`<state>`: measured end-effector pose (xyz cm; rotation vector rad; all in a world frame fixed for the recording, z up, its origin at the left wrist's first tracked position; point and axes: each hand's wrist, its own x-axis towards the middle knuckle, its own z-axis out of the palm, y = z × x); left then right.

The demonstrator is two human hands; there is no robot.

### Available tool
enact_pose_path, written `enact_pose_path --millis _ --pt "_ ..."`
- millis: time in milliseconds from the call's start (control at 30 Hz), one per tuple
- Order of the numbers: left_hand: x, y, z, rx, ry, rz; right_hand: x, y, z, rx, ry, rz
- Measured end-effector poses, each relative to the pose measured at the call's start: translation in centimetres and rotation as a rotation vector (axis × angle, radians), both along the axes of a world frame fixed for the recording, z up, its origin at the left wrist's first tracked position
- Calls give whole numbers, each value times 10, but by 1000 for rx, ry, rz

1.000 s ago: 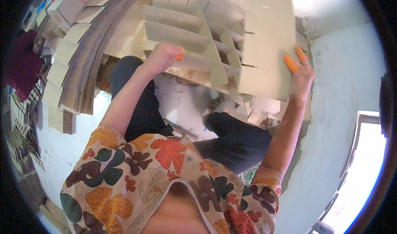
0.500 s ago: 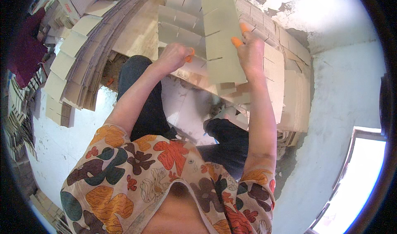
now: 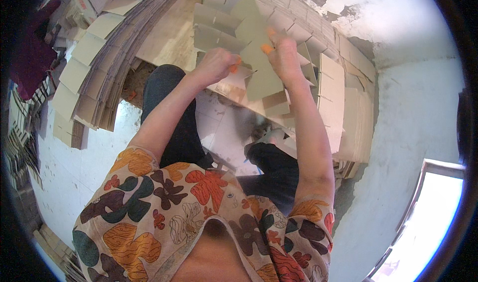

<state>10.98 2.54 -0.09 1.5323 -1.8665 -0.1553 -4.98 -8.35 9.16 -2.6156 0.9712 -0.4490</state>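
A: Where's the card (image 3: 263,75)?
B: Over the lap; left hand (image 3: 215,66) and right hand (image 3: 283,54) both pinch it, close together.
A: Risk?
B: It could crease if twisted, or slip toward the stack (image 3: 343,117)

Cardboard divider sheet (image 3: 261,68): matt grey-brown paperboard, smooth, slotted. Stacked flat sheets (image 3: 94,68), upper left of frame: same dull cardboard, raw layered edges. Floor (image 3: 418,112): rough, chalky white, patchy. Shirt (image 3: 164,207), lower centre: soft printed cloth, matt.
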Motion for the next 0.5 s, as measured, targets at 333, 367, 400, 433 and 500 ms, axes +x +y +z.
enact_pose_path --millis 333,367,400,433,500 --pt "1 0 5 57 5 40 15 25 16 75 217 7" --pt "-1 -1 4 66 -7 34 8 31 22 73 231 -6" --pt "-1 -3 2 77 -20 28 1 36 25 72 244 -18" --pt "-1 -3 1 89 -34 22 -5 40 21 46 270 37" --pt "-2 -4 6 137 35 5 -19 49 12 -6 318 132"
